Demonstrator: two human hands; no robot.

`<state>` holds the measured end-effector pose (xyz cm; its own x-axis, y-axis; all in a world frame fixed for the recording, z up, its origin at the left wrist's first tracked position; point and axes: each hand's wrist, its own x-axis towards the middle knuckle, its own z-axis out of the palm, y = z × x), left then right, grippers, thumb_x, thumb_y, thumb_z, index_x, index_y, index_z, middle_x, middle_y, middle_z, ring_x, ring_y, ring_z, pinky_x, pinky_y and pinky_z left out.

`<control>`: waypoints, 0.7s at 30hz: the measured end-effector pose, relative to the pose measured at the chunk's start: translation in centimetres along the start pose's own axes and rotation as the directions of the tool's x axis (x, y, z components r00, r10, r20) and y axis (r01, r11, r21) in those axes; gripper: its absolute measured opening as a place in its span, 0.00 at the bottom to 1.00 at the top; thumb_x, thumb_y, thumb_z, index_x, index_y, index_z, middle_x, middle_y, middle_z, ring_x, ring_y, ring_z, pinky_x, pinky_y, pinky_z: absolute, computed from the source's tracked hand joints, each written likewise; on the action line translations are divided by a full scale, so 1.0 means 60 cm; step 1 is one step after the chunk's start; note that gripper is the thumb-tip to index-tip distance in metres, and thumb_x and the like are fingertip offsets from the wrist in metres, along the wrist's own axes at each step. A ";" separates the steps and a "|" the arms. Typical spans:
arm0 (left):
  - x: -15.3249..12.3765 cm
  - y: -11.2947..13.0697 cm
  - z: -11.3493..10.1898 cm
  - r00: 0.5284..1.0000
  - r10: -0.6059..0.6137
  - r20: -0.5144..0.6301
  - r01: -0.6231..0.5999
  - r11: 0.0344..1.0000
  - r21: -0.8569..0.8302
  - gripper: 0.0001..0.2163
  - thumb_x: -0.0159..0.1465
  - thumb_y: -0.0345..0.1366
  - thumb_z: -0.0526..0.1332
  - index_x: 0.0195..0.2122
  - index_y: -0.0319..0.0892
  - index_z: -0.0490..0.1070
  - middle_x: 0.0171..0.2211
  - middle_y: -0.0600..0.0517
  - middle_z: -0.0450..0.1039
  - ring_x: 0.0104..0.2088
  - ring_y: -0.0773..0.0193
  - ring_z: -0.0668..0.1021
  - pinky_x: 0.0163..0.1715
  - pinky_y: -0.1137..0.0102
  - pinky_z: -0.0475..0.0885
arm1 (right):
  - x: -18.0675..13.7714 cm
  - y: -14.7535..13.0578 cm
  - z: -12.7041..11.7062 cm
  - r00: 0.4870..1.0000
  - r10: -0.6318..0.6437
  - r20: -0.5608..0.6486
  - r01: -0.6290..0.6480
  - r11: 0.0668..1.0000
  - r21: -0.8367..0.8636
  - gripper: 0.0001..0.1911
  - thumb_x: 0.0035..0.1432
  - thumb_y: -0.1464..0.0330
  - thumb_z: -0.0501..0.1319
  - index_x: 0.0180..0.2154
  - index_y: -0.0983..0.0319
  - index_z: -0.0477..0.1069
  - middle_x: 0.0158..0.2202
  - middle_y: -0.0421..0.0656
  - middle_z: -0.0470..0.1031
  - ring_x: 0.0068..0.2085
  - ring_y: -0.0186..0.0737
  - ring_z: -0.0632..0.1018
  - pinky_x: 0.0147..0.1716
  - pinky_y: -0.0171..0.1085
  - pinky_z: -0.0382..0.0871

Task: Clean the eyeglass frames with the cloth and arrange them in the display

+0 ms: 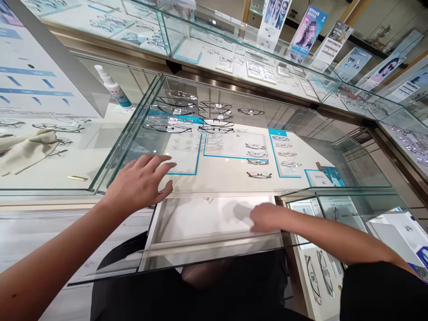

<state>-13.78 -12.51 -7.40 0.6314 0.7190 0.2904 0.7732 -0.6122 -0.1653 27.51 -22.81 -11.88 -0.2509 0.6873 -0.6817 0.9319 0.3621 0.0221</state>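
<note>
**Ana:** Shop counters all round, glass cases on every side, and posters (307, 31) along the upper right of the frame. What's nearest the person?

**Ben:** A glass top (214, 259) across the lower middle, with a white tray (194, 220) slid out towards them just beneath it.

**Ana:** And the hands?

**Ben:** The left hand (138, 180) is left of centre over the glass, fingers spread and loose, gripping nothing. I can't tell whether it rests on the pane or hovers just above. The right hand (264, 218) reaches under the glass from the lower right, and its fingertips are down on the tray. Its fingers look relaxed and I see nothing between them.

**Ana:** Anything on the tray?

**Ben:** Nearly bare. Only a small tag (207, 200) near its far edge, too small to make out.

**Ana:** So how far along would you say this is?

**Ben:** Early, I'd judge. The tray is out but nothing lies on it, and the nearest glasses (259, 175) sit deeper in the case, well apart from both hands. More frames (187, 118) are lined up behind them.

**Ana:** Anything else?

**Ben:** A folded cloth (25, 149) at the left edge and a spray bottle (112, 89) at the upper left, both in the next case
</note>
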 end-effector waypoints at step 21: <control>0.004 -0.004 0.001 1.000 -0.018 -0.008 0.017 0.989 -0.150 0.19 0.69 0.39 0.61 0.59 0.45 0.78 0.61 0.39 0.79 0.57 0.40 0.80 0.51 0.50 0.77 | 0.224 0.237 -0.424 0.706 0.153 -0.691 -0.178 0.983 0.035 0.25 0.67 0.74 0.52 0.58 0.71 0.80 0.68 0.61 0.74 0.66 0.68 0.66 0.64 0.66 0.63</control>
<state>-13.80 -12.19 -7.38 0.6169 0.7272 0.3011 0.7659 -0.6427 -0.0171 30.74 7.58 -2.15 -0.2157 0.9761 0.0277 0.9704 0.2111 0.1174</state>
